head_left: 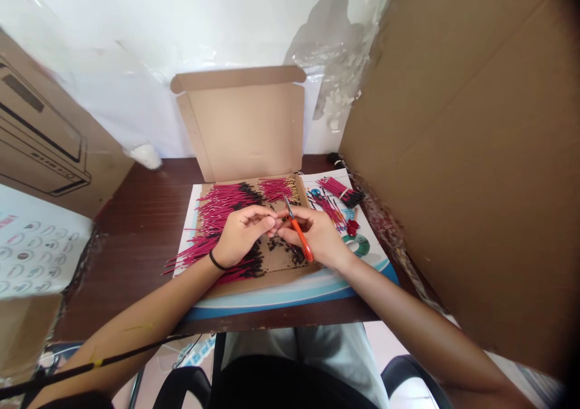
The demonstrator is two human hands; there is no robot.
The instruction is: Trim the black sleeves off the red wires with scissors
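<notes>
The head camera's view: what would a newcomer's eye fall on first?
Probably the bright orange-handled tool, held in the right-hand grip near the middle of the picture. Next come the many dark pink, black-ended strands spread in rows on the cardboard, mostly to the left. Behind them, a large plain cardboard flap stands raised before the white wall.

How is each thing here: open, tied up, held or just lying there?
Brown cardboard box lid: open, standing up
Thin pink wires with black ends: loose, lying side by side
Pink-and-black wire bundle: tied with a pale band
Orange-handled metal tool: held in the right hand
Left hand: fingers bent, grip unclear
Green ring: lying flat
</notes>
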